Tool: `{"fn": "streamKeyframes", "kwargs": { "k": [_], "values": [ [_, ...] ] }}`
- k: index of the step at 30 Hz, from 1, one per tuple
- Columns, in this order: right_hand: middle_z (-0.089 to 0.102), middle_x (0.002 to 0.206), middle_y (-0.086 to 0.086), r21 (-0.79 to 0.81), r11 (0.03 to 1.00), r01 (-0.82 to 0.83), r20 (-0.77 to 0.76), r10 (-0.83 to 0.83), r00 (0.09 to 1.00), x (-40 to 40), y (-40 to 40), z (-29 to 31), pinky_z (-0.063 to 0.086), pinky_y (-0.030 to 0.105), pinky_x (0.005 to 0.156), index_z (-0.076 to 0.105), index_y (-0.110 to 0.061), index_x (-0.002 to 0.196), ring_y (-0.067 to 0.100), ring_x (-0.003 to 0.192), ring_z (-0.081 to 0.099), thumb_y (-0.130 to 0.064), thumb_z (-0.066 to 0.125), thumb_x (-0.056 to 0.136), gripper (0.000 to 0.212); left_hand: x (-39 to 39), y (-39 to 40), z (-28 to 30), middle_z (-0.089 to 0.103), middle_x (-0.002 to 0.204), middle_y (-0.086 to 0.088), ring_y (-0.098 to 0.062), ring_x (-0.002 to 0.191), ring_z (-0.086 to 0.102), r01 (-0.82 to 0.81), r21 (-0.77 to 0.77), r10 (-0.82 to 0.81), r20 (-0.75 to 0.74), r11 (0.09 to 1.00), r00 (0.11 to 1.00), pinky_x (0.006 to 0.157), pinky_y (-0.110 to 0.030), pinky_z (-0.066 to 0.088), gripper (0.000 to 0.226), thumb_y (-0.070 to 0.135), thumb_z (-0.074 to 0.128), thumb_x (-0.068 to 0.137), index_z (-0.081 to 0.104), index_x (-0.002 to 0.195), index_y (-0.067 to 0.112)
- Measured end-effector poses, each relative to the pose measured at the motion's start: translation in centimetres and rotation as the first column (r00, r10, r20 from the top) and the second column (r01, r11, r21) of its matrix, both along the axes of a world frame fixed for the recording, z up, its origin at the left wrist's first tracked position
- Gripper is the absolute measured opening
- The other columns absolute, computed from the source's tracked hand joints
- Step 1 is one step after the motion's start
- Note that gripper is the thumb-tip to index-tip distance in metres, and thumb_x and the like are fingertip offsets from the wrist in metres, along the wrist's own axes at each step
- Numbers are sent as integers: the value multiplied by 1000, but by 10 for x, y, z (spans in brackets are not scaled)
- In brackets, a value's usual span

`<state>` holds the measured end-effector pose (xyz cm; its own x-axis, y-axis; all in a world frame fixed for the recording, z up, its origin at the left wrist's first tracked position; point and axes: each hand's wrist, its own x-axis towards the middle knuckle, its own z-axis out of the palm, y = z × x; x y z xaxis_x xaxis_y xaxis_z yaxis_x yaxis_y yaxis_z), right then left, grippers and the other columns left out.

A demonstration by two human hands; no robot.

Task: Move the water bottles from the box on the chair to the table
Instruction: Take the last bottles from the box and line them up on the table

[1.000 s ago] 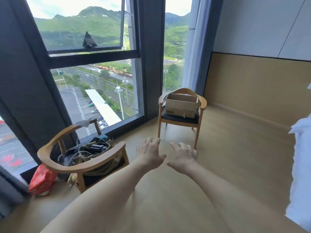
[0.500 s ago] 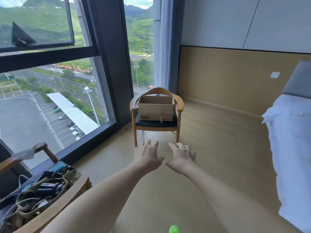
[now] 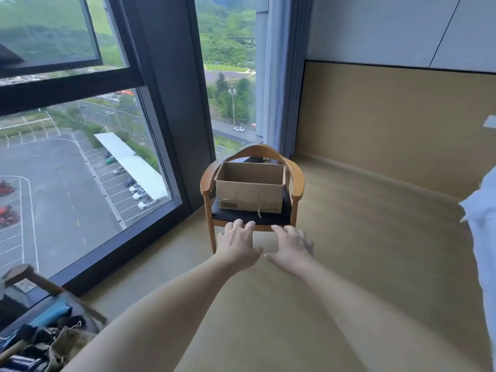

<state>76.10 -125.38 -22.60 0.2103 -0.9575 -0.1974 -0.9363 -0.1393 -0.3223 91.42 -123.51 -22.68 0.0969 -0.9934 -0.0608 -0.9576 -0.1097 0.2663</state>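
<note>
An open brown cardboard box (image 3: 249, 196) sits on the dark seat of a wooden armchair (image 3: 298, 183) by the window. Its inside is hidden from this angle, so no water bottles show. My left hand (image 3: 237, 244) and my right hand (image 3: 291, 247) are stretched forward side by side, palms down, fingers spread, holding nothing. They hover in front of the chair's front edge, short of the box. No table is in view.
A floor-to-ceiling window (image 3: 80, 170) runs along the left. A second wooden chair (image 3: 32, 277) piled with bags and clothes stands at the lower left. White bedding (image 3: 483, 237) lies along the right edge. Beige floor (image 3: 362, 251) stretches around the chair.
The view has closed in on the chair with the box, which now looks larger and nearer. The cluttered chair has slid off to the lower left. Both hands stay extended and empty.
</note>
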Motion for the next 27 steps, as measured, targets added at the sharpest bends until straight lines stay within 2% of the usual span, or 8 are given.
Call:
{"fn": "streamKeyframes", "kwargs": {
  "k": [2,6,10,12,16,21,27],
  "values": [
    [31,162,4,23,1000,-7,3,6,1000,7,-31,-9,29,45,112,29,-37,156,30,146,28,-55,67,88,80,7,-32,-5,49,134,-3,-29,132,42,-7,15,7,-6,1000,1000,98,-45,44,68,55,65,87,42,145,27],
    [32,161,4,37,999,7,-1,-7,1000,24,-96,-26,30,45,110,29,-38,156,29,145,29,-55,67,88,81,22,-97,-15,46,144,-6,-31,138,38,13,27,-12,-21,1000,1000,105,-47,42,69,51,65,89,41,148,25],
    [38,154,3,36,999,29,-15,-28,999,49,-171,-38,32,44,105,36,-38,150,28,141,32,-55,68,86,74,46,-177,-23,50,131,-6,-31,131,42,34,11,-34,-20,999,999,100,-47,44,55,49,65,89,48,135,23],
    [40,152,4,31,999,45,-22,-44,999,64,-214,-42,33,44,103,39,-36,147,28,139,34,-53,68,86,70,62,-222,-26,49,133,-6,-31,131,41,47,14,-47,-31,999,998,99,-46,44,58,49,65,89,47,139,23],
    [36,158,3,44,995,91,-31,-90,996,94,-293,-39,31,46,111,30,-36,157,29,143,32,-53,67,88,80,98,-305,-33,47,140,-7,-31,134,39,59,52,-56,-57,997,997,104,-48,44,66,50,63,90,42,147,24],
    [41,155,3,80,987,140,-47,-137,989,125,-372,-45,35,45,112,31,-35,156,29,140,36,-53,67,90,78,139,-397,-42,49,138,-5,-29,132,42,83,77,-77,-73,994,994,104,-48,46,64,50,64,90,43,147,28],
    [42,154,3,181,971,155,-65,-145,987,155,-438,-72,38,47,111,34,-34,154,29,140,38,-51,69,89,76,181,-472,-65,50,139,-2,-26,130,44,62,138,-49,-90,988,995,104,-46,49,58,48,64,91,47,143,28]
  ]
}}
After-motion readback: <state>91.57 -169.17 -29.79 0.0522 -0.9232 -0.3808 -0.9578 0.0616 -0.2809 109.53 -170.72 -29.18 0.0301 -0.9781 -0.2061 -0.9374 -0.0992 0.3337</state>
